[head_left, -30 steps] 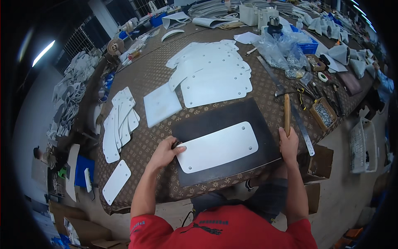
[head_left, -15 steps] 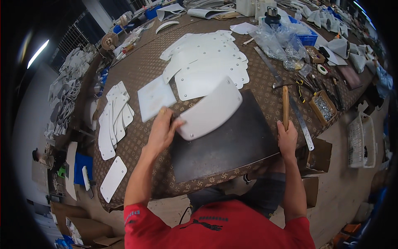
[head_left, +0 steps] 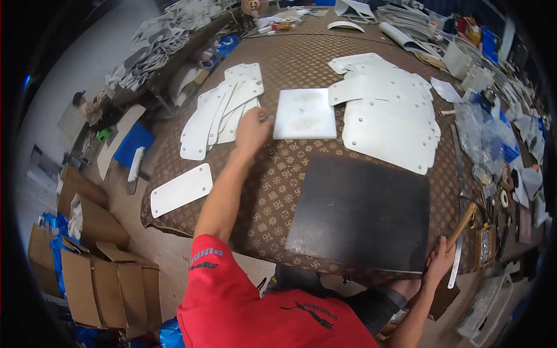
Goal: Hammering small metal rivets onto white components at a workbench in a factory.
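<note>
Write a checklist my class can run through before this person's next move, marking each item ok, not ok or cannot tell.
1. Right hand grips the wooden handle: ok, fingers wrapped round it.
2. Left hand has let go of every panel: cannot tell; it is at the edge of the left pile, fingertips partly hidden.
3. Black slab lies flat on the table: ok.
4. White board sits apart from the slab: ok.
5. Right pile is squared up: not ok, its panels overlap unevenly.
6. Lone panel lies clear of the left pile: ok.
</note>
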The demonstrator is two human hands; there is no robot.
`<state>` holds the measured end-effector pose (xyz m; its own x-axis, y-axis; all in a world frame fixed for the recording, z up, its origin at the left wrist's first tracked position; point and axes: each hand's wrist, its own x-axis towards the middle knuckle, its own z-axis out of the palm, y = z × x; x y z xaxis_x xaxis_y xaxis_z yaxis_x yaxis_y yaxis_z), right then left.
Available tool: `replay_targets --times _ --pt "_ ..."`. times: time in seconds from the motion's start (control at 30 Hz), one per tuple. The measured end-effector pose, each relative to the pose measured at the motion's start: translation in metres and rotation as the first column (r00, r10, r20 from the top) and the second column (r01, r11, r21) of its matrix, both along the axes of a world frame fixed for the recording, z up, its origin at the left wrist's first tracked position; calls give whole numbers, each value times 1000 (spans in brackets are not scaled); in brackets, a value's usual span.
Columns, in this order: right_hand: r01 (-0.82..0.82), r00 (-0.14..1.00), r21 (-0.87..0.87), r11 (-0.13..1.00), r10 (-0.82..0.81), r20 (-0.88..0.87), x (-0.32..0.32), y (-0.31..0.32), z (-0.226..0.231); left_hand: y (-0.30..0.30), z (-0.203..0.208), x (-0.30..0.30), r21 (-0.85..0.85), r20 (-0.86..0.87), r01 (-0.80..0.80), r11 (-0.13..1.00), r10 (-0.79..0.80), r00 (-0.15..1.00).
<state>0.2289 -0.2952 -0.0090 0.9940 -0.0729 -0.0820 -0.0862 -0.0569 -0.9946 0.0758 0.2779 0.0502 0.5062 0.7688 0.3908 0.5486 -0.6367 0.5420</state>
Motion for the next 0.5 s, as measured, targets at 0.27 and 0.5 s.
replay_targets --times 0.27,0.5 --pt "34 999 -91 995 -32 28 6 5 3 130 -36 -128 140 -316 -458 878 478 820" --pt "89 996 -135 987 -84 42 6 9 -3 113 -37 -145 180 -332 -284 942 330 883"
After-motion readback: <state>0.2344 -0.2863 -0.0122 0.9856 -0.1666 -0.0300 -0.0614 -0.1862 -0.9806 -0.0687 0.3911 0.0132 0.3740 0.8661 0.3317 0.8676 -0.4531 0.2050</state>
